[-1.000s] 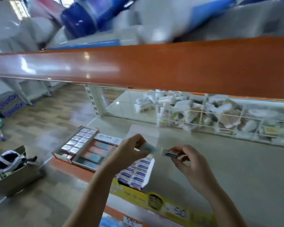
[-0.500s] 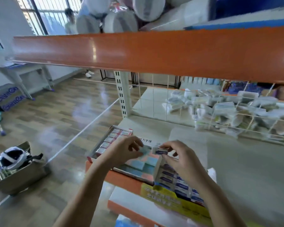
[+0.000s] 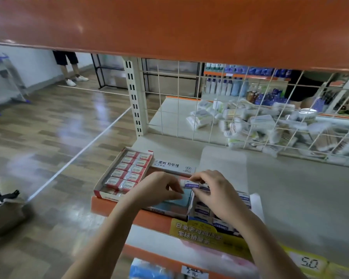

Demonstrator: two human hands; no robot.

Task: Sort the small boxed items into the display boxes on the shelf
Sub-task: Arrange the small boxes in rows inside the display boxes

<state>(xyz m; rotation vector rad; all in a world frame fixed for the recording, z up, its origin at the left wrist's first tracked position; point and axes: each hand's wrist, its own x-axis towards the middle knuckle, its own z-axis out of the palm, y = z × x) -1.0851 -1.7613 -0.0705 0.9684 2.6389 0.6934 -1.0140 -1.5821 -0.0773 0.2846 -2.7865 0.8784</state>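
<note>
1. Over the shelf (image 3: 290,198) edge, your right hand (image 3: 216,196) pinches a white eraser (image 3: 188,184) between curled fingers, above the blue-label box (image 3: 220,214).
2. Your left hand (image 3: 157,188) curls round a pale teal piece (image 3: 184,193), just over the middle box (image 3: 169,206).
3. Sorting step, I'd say: next, drop each into its matching box, flat.
4. Count: three display boxes, the red-label box (image 3: 127,170) showing ten erasers in two rows; two pieces in hand.
</note>
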